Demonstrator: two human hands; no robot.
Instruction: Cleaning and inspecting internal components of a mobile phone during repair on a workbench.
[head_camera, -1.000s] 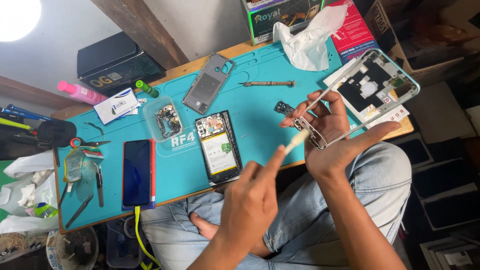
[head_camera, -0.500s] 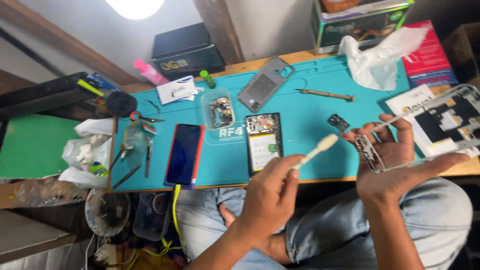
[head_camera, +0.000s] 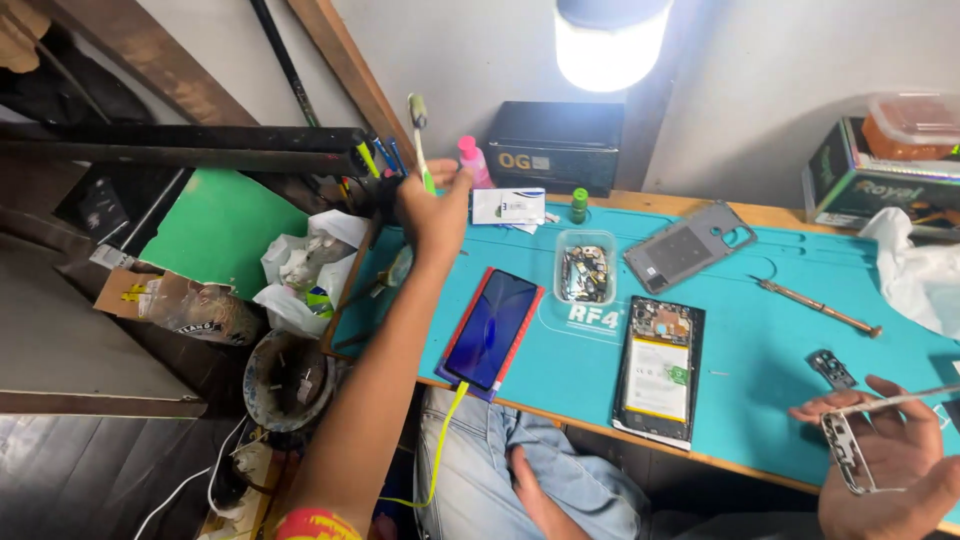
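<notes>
My left hand (head_camera: 432, 205) is stretched out to the far left corner of the teal mat (head_camera: 760, 380). It grips a toothbrush (head_camera: 418, 130) with a green handle, bristles pointing up, beside a cluster of pens and tools. At the lower right, my right hand (head_camera: 890, 470) holds a thin metal phone frame part (head_camera: 845, 450) over the table's front edge. An opened phone (head_camera: 660, 370) with its battery showing lies on the mat between my hands. A phone with a blue screen (head_camera: 492, 327) lies just below my left forearm.
A clear tub of small parts (head_camera: 585, 265), a grey back cover (head_camera: 690, 245), a screwdriver (head_camera: 815, 307) and a small black part (head_camera: 832, 368) lie on the mat. A pink bottle (head_camera: 470, 158) and black box (head_camera: 556, 148) stand behind. Plastic bags (head_camera: 305, 270) crowd the left edge.
My left hand has carried the toothbrush away from the frame part to the far left of the table. The view has swung left. My right hand keeps the frame part.
</notes>
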